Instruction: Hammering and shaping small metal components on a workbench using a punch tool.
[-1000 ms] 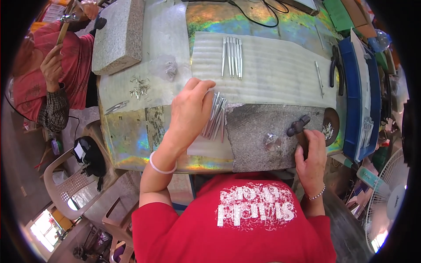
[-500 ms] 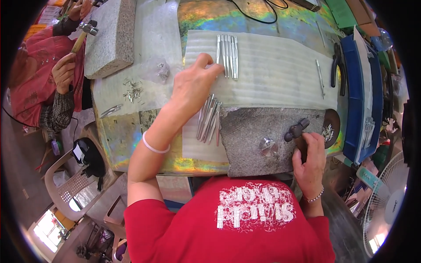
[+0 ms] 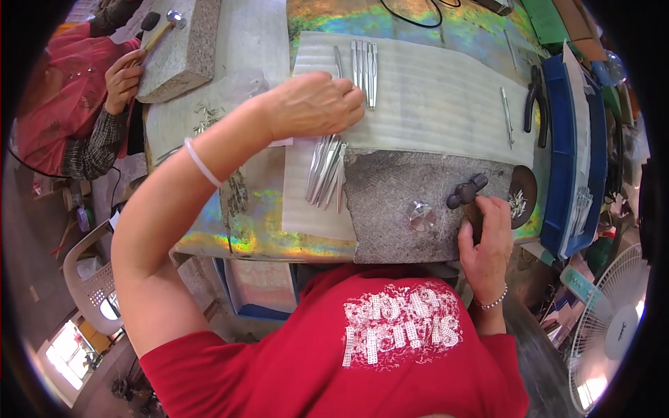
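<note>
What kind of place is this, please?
Probably a small metal craft workshop: a hammer on a stone slab, thin metal rods on the bench, and pliers nearby.

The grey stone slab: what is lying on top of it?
On the slab lie a small shiny round piece and a hammer head. The right hand covers the handle.

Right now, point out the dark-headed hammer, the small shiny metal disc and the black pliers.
dark-headed hammer (image 3: 465,193), head view, on its head.
small shiny metal disc (image 3: 421,216), head view, its centre.
black pliers (image 3: 537,104), head view, on a handle.
</note>
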Demonstrator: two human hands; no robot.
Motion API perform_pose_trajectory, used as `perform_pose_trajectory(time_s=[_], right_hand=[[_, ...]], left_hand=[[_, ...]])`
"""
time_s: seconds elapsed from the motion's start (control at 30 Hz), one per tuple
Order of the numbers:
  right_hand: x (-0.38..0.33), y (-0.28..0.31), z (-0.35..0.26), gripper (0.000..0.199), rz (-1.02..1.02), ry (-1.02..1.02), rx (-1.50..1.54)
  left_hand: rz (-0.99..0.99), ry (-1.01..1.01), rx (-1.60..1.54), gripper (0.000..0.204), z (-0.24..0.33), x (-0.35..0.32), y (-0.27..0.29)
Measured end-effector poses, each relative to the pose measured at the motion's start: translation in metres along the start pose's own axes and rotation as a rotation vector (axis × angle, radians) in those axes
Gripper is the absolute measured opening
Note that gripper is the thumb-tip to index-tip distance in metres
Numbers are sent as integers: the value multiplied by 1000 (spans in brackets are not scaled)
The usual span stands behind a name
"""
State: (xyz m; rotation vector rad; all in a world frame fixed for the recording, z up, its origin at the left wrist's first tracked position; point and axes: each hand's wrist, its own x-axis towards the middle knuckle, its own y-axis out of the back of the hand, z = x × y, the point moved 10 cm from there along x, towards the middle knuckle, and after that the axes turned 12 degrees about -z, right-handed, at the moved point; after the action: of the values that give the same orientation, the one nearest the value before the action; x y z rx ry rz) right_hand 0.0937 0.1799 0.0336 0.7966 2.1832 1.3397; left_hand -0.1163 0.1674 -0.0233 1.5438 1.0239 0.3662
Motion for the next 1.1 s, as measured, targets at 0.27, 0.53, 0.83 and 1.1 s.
perform_pose_trajectory(time_s=[0.27,0.53,0.83,1.1], right_hand=[[-6,3,5,40,30,4,19],[-5,-2,6,42,-22,-9,39],[1,-3,0,39,-3,-5,3],[0,-4,0,38,-1,-29,-31]], left_hand=[[791,394,-940,13,-38,-47,97],[690,376,-2545,15,65,-44,40],[636,388,-2823,22,101,-47,16],[598,409,-2937,24,112,-45,7]])
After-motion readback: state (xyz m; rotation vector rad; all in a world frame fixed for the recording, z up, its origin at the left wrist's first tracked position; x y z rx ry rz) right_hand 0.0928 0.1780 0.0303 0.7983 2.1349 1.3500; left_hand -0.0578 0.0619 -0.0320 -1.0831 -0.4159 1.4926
